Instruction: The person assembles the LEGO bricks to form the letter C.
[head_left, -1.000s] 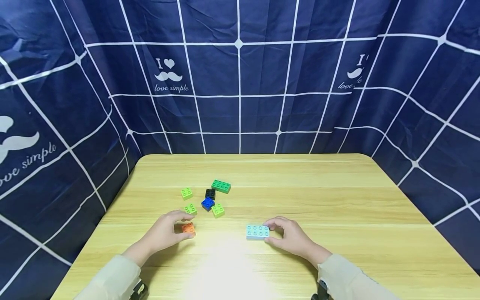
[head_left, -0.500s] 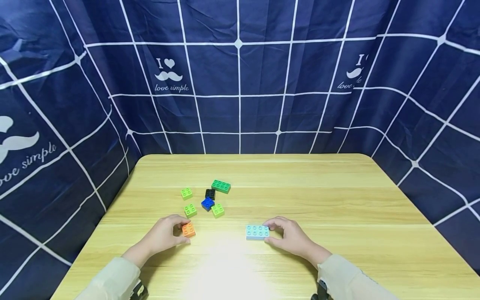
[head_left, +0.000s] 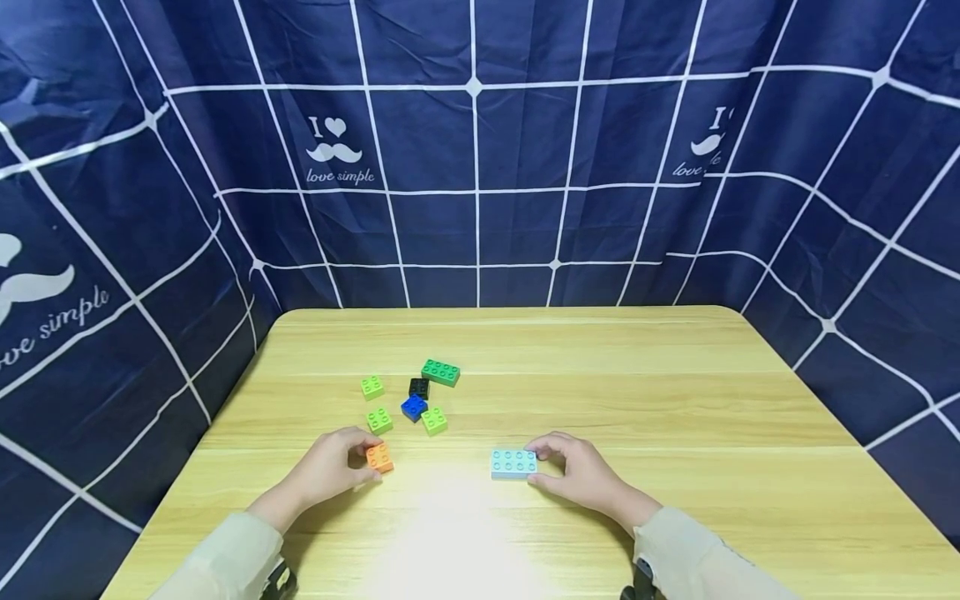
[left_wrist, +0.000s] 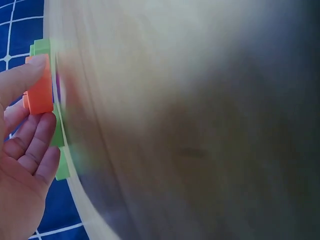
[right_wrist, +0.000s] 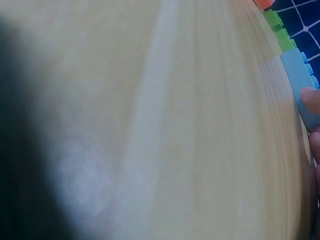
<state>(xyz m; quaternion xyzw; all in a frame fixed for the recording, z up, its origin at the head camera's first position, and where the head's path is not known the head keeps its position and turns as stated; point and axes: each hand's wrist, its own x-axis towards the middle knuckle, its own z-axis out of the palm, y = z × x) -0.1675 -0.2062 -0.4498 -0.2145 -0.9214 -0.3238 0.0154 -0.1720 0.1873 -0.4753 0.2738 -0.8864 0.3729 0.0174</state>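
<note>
My left hand [head_left: 327, 468] pinches a small orange toy brick [head_left: 379, 457] between thumb and fingers, low over the left part of the table. In the left wrist view the thumb lies along one side of the orange brick [left_wrist: 41, 90], and the other fingers curl below. To the right, my right hand [head_left: 583, 477] grips the right end of a long light blue toy brick [head_left: 513, 464], studs up. The right wrist view shows the thumb on the light blue brick's side [right_wrist: 296, 75]; most of that hand is cut off by the frame edge.
Beyond the left hand lie loose bricks: lime green ones [head_left: 379, 421] [head_left: 372, 387] [head_left: 434, 422], a blue one [head_left: 414, 407], a black one [head_left: 419, 388] and a long green one [head_left: 440, 372]. A dark blue gridded curtain [head_left: 480, 208] surrounds the wooden table [head_left: 637, 375].
The left fingers have come down from over the orange brick to its left edge, and the brick has turned slightly. The right hand and light blue brick stay in place.
</note>
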